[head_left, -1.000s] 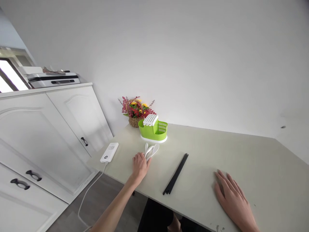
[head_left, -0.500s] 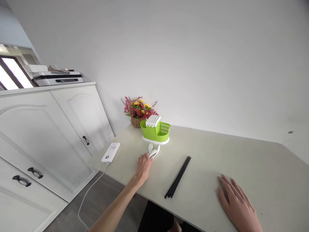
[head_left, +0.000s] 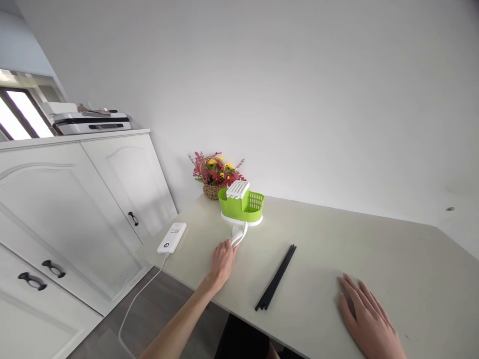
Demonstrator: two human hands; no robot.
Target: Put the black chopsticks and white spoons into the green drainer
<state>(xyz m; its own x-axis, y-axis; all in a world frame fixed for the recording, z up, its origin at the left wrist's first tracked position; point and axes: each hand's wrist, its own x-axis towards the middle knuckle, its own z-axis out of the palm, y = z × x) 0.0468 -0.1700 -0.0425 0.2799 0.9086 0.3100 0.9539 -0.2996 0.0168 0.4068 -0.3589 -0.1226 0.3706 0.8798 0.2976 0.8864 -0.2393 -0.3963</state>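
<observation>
Several white spoons (head_left: 238,235) are gripped at their handles by my left hand (head_left: 223,262), fingers closed, bowls pointing away from me. Just beyond them stands a green utensil caddy (head_left: 239,207) with a white slotted top and a white base. To the right of that hand, a bundle of black chopsticks (head_left: 276,277) lies slantwise on the table (head_left: 318,234). Flat on the tabletop at the right rests my right hand (head_left: 368,319), fingers stretched out and holding nothing.
A white power bank (head_left: 172,238) with a white cable (head_left: 140,294) lies at the table's left edge. Behind the caddy is a wicker basket of artificial flowers (head_left: 215,174) against the wall. White cabinets (head_left: 127,164) stand on the left, with a suitcase (head_left: 93,123) on top.
The spoons in my left hand have drawn closer together, their bowls now overlapping. My right hand stays in place, and the view has shifted very slightly.
</observation>
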